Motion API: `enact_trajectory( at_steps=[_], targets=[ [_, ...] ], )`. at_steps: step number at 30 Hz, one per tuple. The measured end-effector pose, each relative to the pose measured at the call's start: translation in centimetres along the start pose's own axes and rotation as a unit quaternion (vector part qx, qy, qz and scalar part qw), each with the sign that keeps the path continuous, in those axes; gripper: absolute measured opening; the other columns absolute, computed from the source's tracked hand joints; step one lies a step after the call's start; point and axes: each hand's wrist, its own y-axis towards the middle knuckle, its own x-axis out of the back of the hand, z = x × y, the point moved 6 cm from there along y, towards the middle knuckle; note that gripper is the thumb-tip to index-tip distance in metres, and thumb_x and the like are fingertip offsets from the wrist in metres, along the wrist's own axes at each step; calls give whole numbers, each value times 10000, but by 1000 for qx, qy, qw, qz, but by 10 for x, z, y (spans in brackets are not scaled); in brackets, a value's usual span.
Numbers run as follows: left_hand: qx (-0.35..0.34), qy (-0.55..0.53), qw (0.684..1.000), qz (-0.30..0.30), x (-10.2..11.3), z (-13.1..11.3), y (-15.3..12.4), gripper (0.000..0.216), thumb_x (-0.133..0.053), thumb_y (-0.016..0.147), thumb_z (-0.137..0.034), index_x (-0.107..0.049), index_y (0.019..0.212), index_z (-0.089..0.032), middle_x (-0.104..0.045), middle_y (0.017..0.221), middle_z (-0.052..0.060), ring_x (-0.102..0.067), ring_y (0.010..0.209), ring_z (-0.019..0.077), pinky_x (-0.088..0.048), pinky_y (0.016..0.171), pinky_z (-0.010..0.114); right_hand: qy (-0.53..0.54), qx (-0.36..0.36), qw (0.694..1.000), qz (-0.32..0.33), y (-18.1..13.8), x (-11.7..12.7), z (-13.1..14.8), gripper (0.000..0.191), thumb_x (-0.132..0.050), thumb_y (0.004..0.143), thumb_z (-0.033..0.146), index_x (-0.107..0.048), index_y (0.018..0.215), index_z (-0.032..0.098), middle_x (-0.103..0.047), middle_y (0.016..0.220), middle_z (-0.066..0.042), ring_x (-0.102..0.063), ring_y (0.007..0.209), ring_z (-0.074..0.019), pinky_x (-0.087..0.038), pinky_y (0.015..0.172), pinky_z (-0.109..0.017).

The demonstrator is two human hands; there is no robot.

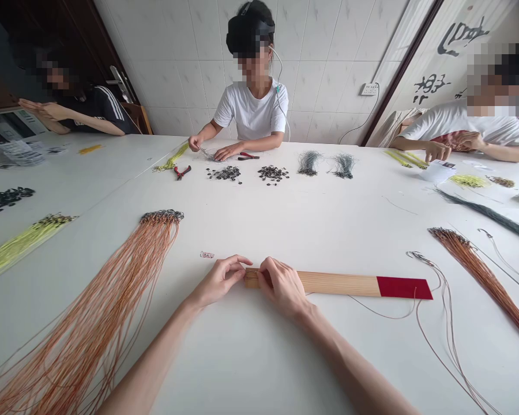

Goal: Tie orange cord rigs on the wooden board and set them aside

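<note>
A narrow wooden board (341,283) with a red end (404,287) lies crosswise on the white table. My left hand (222,280) is at the board's left end, thumb and forefinger curled toward each other; whatever lies between the tips is too small to make out. Over the same end bends my right hand (283,285), its fingers pinched down on a thin brown cord, part of which shows as a small loop on the wood. Cord (384,316) also trails below the board and curves up across the red end.
Left lies a fan of orange cords (130,276) with dark metal ends; right, a brown cord bundle (480,271) and loose cords (447,305). Beyond are black piece piles (273,173), red-handled pliers (182,172) and yellow cords (21,245). Three people sit around the table.
</note>
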Motion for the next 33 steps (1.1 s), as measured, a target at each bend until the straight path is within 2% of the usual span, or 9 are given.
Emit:
enact_trajectory(
  at_steps=[7,13,19,25,29,33],
  targets=[
    [1,4,1000,-7,1,-1,-1,222,-417,869,-334,-525,1028,-225,-656,792,8,-577,835,172,-404,783,290,13,-1,1000,-4,1,1,1,117,-375,809,153,-360,702,198,-497,636,33,-362,505,-86,-250,497,-210],
    [-1,-11,1000,-9,0,3,0,214,-425,856,-311,-505,1035,-223,-659,843,22,-589,849,179,-418,776,297,13,-9,1000,3,1,-1,0,118,-371,807,155,-362,697,196,-511,638,32,-364,499,-84,-240,488,-210],
    [-7,-10,1000,-10,2,1,-2,240,-447,791,-210,-504,1023,-232,-665,869,22,-585,893,187,-430,797,313,5,-3,1000,1,0,0,0,109,-364,798,148,-363,699,196,-497,623,28,-359,495,-86,-229,486,-214],
    [-17,6,1000,-7,1,4,-1,307,-401,736,-122,-499,1009,-222,-655,826,8,-587,830,170,-427,803,318,4,-2,1000,-5,0,1,1,118,-373,802,166,-365,687,194,-489,616,28,-335,491,-85,-207,474,-220],
    [-29,19,999,-33,2,6,1,274,-394,752,-125,-512,982,-214,-610,794,9,-564,851,165,-423,818,307,6,3,1000,-4,0,0,1,119,-375,798,160,-372,684,193,-487,612,30,-323,486,-82,-203,469,-223],
    [-51,19,996,-72,6,5,2,240,-401,766,-132,-540,949,-202,-579,859,25,-550,849,156,-426,833,297,7,8,1000,-7,-1,0,0,116,-373,797,152,-384,690,194,-498,626,27,-334,492,-82,-205,469,-223]
  ],
)
